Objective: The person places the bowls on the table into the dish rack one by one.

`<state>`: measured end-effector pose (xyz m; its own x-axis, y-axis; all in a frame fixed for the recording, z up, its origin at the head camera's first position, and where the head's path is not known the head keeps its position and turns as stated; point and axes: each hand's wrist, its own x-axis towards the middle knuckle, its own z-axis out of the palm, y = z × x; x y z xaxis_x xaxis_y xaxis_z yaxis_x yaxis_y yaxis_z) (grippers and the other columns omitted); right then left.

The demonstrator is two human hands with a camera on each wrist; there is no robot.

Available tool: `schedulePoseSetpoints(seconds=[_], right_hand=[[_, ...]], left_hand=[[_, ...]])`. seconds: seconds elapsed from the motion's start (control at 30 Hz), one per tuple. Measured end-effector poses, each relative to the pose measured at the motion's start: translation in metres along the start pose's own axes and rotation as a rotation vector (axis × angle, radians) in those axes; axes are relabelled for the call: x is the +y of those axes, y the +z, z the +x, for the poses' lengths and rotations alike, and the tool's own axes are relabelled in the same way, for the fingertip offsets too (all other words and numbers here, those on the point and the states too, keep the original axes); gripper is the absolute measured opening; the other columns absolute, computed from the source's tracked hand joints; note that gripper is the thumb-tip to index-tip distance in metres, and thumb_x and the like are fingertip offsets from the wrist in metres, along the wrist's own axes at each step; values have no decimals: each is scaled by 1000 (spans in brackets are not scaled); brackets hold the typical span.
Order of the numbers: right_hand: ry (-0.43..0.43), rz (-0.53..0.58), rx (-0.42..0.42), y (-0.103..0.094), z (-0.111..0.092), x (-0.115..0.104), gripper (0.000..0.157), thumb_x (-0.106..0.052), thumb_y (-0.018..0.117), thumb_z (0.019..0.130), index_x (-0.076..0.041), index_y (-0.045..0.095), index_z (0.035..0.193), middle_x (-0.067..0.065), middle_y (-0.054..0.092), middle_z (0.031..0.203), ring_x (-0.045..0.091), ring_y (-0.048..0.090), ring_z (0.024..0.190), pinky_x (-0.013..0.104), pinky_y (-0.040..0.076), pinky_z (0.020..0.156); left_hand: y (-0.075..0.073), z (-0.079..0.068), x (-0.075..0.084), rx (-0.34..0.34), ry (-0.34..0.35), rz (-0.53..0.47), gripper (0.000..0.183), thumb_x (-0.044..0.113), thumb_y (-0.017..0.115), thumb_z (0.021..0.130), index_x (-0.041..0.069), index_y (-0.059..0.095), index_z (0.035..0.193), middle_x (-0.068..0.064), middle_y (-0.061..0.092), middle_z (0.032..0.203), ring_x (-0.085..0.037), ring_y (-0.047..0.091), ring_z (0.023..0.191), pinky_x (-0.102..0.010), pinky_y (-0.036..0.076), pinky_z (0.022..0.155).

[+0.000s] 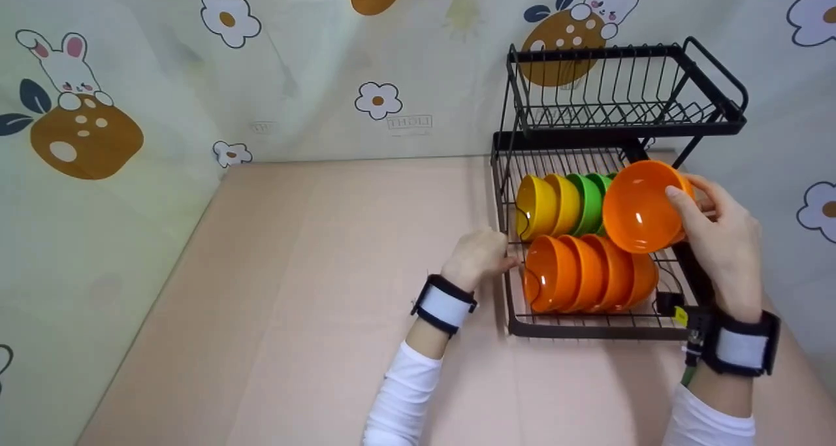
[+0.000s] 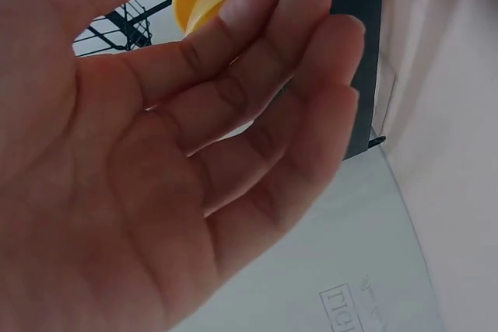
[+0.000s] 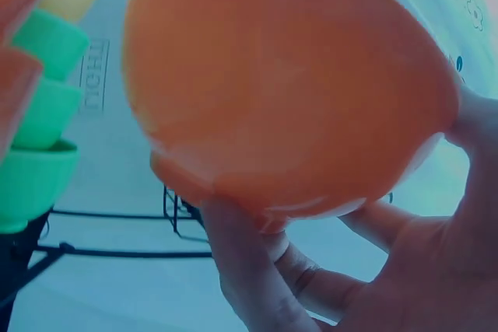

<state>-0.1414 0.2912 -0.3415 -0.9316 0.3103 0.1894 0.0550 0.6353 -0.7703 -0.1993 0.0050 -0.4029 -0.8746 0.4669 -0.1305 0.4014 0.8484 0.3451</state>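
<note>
My right hand (image 1: 728, 240) holds an orange bowl (image 1: 637, 207) above the right side of a black dish rack (image 1: 601, 332), thumb at the rim and fingers behind. The bowl is tilted, its hollow facing the head camera; the right wrist view shows its orange bowl wall (image 3: 288, 91) close up. On the rack's lower tier, several orange bowls (image 1: 547, 276) stand on edge in a front row. Behind them are two yellow bowls (image 1: 534, 211) and green bowls (image 1: 588, 204). At the rack's left edge is my left hand (image 1: 475, 258), its fingers (image 2: 257, 138) loosely bent and holding nothing.
The rack's upper tier (image 1: 627, 131) overhangs the back of the lower one. A pale tabletop (image 1: 339, 289) extends to the left and front. Behind, a patterned sheet (image 1: 313, 74) with rabbits and flowers covers the wall.
</note>
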Motion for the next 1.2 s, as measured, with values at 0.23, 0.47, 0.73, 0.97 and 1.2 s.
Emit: schedulePoseSetpoints(seconds=[0.23, 0.47, 0.73, 0.97, 1.2], right_hand=[[33, -137, -7, -9, -3, 3, 68, -48, 55, 112, 1, 52, 159, 13, 51, 94, 24, 42, 80, 32, 30, 66], [106, -278, -18, -14, -4, 10, 81, -58, 49, 110, 4, 44, 161, 37, 50, 122, 46, 47, 102, 42, 37, 72], [156, -367, -174, -19, -2, 24, 90, -67, 42, 109, 5, 37, 164, 51, 32, 158, 71, 37, 138, 83, 41, 104], [113, -429, -290, -18, 2, 32, 94, -69, 42, 109, 10, 41, 159, 52, 46, 141, 56, 55, 103, 56, 54, 74], [144, -452, -432, -17, 7, 33, 98, -72, 38, 109, 11, 36, 160, 53, 42, 145, 61, 57, 108, 64, 57, 83]], left_hand=[[1, 1, 0, -12, -5, 5, 29, 26, 74, 106, 3, 74, 88, -1, 57, 75, -14, 54, 68, -27, 55, 65], [1, 1, 0, -29, -15, 0, 29, 27, 73, 107, 2, 75, 91, 1, 53, 73, -13, 50, 66, -26, 54, 64], [1, 0, 0, -23, -17, -21, 33, 26, 74, 107, 6, 67, 81, 2, 50, 69, -11, 48, 63, -24, 50, 60], [1, 1, 0, -39, -22, -30, 30, 27, 72, 108, 3, 75, 90, 1, 55, 73, -13, 52, 67, -26, 53, 65], [1, 3, -1, -35, -20, -22, 33, 28, 72, 108, 8, 68, 82, -1, 60, 77, -16, 57, 72, -30, 58, 71]])
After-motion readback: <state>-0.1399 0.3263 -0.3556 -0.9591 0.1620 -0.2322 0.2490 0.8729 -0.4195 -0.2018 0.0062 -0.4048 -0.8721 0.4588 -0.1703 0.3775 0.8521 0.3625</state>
